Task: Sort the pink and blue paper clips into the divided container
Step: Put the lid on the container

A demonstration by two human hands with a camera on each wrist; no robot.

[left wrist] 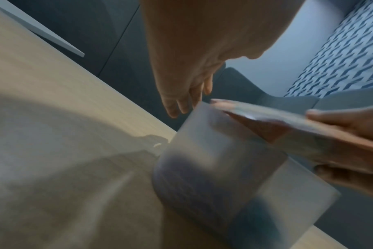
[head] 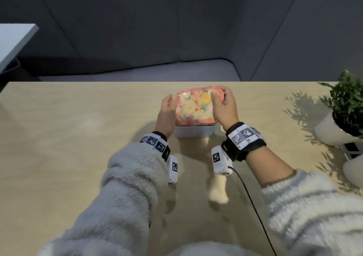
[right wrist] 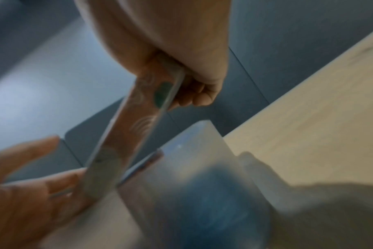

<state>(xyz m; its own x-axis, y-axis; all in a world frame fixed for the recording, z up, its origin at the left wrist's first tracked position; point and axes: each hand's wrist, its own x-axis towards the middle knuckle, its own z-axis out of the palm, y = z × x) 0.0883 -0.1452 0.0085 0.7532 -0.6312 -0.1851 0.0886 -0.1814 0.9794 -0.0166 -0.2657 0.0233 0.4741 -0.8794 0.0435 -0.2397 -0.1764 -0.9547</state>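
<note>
A white translucent container (head: 193,131) stands on the wooden table (head: 78,128) near its far edge. Its flower-printed pink lid (head: 193,106) is tilted up above it. My right hand (head: 221,101) grips the lid's right end, thumb on top, and the right wrist view shows the fingers curled under the lid (right wrist: 138,124). My left hand (head: 167,109) is at the lid's left end with straight fingers, as the left wrist view (left wrist: 181,94) also shows. A blue blur shows through the container wall (right wrist: 213,207). No single paper clip can be made out.
A potted plant (head: 347,102) in a white pot (head: 330,133) stands at the table's right edge, with another white object (head: 353,172) nearer me. A black cable (head: 251,202) runs from my right wrist. A dark sofa lies beyond the table.
</note>
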